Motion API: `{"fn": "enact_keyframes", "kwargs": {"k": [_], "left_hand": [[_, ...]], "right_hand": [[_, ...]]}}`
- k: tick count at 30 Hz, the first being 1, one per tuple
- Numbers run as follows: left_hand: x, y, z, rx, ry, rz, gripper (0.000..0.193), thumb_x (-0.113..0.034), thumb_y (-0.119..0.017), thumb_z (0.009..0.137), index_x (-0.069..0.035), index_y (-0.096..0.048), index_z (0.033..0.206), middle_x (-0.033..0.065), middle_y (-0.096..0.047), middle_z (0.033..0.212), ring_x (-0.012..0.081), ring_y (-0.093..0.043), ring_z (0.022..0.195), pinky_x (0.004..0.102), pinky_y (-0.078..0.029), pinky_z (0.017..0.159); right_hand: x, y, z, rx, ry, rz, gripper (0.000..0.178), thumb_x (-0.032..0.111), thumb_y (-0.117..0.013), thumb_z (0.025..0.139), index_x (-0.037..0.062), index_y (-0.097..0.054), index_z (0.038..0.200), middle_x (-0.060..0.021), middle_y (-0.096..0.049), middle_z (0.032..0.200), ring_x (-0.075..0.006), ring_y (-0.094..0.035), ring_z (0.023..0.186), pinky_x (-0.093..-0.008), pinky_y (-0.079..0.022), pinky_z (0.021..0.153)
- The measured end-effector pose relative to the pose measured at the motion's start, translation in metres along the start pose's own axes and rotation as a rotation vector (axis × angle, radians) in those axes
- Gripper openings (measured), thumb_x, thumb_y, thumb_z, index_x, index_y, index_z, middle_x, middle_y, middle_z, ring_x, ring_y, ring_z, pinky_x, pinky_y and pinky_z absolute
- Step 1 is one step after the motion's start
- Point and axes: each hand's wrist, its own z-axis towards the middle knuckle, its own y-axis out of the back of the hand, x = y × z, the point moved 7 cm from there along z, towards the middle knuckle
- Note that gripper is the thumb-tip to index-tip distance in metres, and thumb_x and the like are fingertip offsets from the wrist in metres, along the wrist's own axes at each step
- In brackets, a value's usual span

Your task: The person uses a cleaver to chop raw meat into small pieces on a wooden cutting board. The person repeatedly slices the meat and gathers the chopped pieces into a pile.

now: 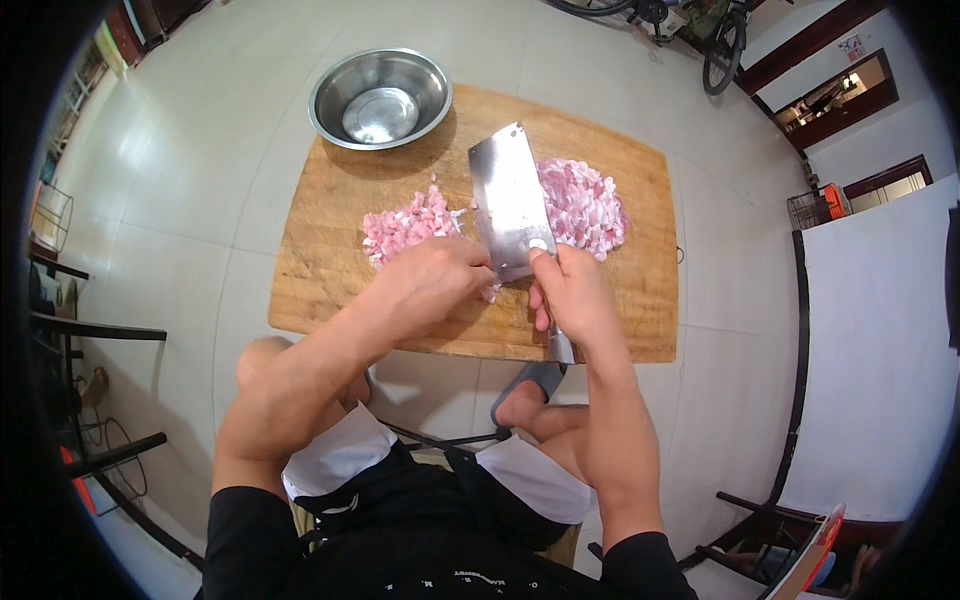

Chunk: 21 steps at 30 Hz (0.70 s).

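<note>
My right hand (575, 290) is wrapped round the handle of a wide steel cleaver (508, 190), with the thumb on the blade near the handle. The blade slants across the middle of a thick wooden cutting board (330, 270). Close against the blade's left side, my left hand (435, 280) has its fingers curled down on a small bit of pale pink meat (489, 293), mostly hidden under the fingertips. Just beyond the left hand lies a pile of small diced meat (410, 222). To the right of the blade is a larger heap of meat slices (585, 210).
A shiny steel bowl (380, 100) sits on the board's far left corner, with nothing seen inside. My knees and slippered feet (530, 385) are close to the board's near edge. A bicycle (725, 45) stands far right, and a white-topped table (870, 360) is at right.
</note>
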Motion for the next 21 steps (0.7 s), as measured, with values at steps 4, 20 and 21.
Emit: {"fn": "enact_keyframes", "kwargs": {"k": [4, 20, 21], "left_hand": [[0.001, 0.002, -0.002, -0.188, 0.100, 0.072, 0.014, -0.012, -0.077, 0.096, -0.004, -0.075, 0.107, 0.0117, -0.072, 0.107, 0.0353, -0.073, 0.101, 0.0473, -0.059, 0.089], [-0.002, -0.008, -0.005, -0.116, 0.120, 0.176, 0.024, -0.012, -0.078, 0.095, -0.004, -0.074, 0.117, 0.0115, -0.072, 0.112, 0.0330, -0.073, 0.103, 0.0451, -0.059, 0.091], [-0.001, -0.009, -0.004, -0.109, 0.120, 0.168, 0.023, -0.011, -0.078, 0.095, -0.003, -0.074, 0.116, 0.0116, -0.072, 0.112, 0.0332, -0.073, 0.103, 0.0451, -0.060, 0.092]], "right_hand": [[0.009, 0.007, -0.010, -0.047, 0.014, 0.073, 0.039, 0.027, -0.061, 0.116, -0.0031, -0.065, 0.092, -0.0082, -0.066, 0.064, -0.0171, -0.065, 0.047, -0.0355, -0.050, 0.047], [0.017, 0.014, -0.074, -0.016, 0.095, -0.378, 0.042, 0.033, -0.064, 0.112, -0.0046, -0.068, 0.093, -0.0335, -0.072, 0.081, -0.0561, -0.072, 0.080, -0.0623, -0.056, 0.074], [0.016, 0.013, -0.074, -0.002, 0.091, -0.398, 0.043, 0.033, -0.063, 0.113, -0.0048, -0.069, 0.094, -0.0336, -0.073, 0.082, -0.0561, -0.072, 0.082, -0.0629, -0.056, 0.075]]}}
